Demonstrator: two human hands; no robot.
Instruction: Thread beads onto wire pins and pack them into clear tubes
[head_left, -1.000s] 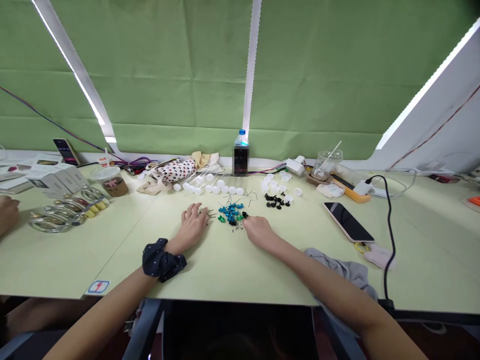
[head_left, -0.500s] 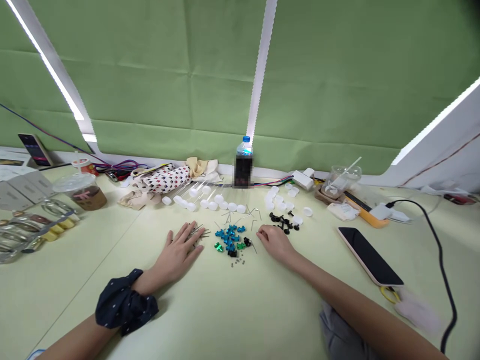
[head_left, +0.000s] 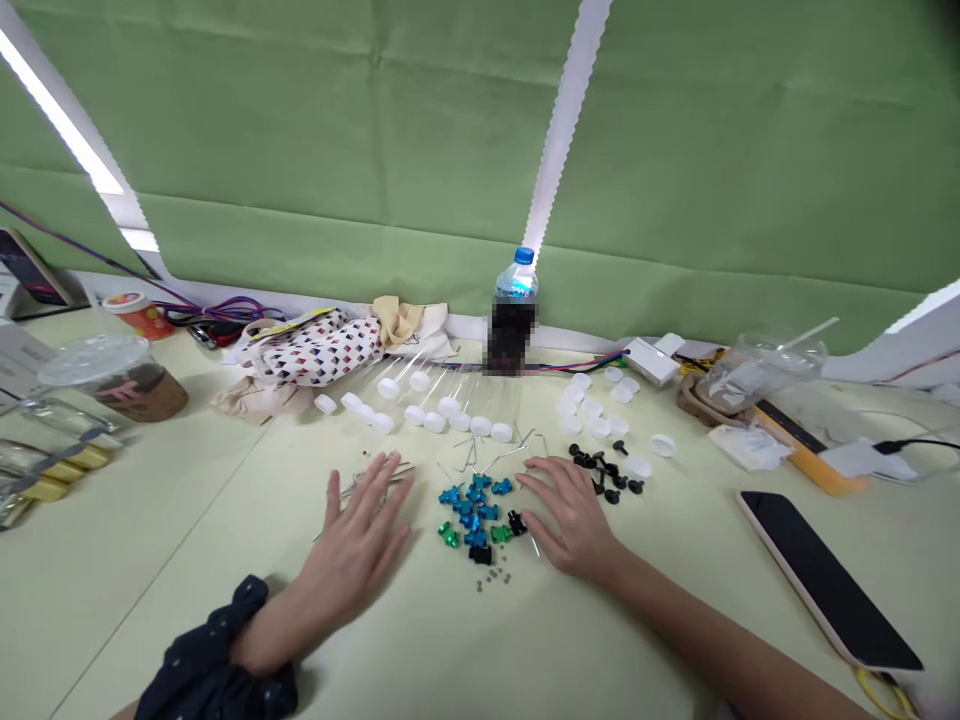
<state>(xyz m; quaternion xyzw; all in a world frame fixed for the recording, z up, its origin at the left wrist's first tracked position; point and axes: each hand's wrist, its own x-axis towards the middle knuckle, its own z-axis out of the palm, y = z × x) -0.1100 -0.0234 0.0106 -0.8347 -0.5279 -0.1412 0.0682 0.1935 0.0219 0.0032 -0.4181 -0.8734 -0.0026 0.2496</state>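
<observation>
Touch best kept light and low on pale yellow-green tabletop point(head_left: 450, 665) imo, so nothing gets scattered. Left hand point(head_left: 352, 548): fingers spread. Right hand point(head_left: 576, 520): fingers parted, nothing visibly pinched. Thin silver metal rods point(head_left: 403, 469) partly covered by left hand, gentle pressure probably wanted. Shiny blue, green and black stubby metallic-looking fittings point(head_left: 487, 512) clustered between hands. Tiny grey bits point(head_left: 492, 576) strewn just nearer.

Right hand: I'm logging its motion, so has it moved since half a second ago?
Yes. Judged against the blue parts, the right hand has moved left, closer to them, and opened from a fist.
</observation>
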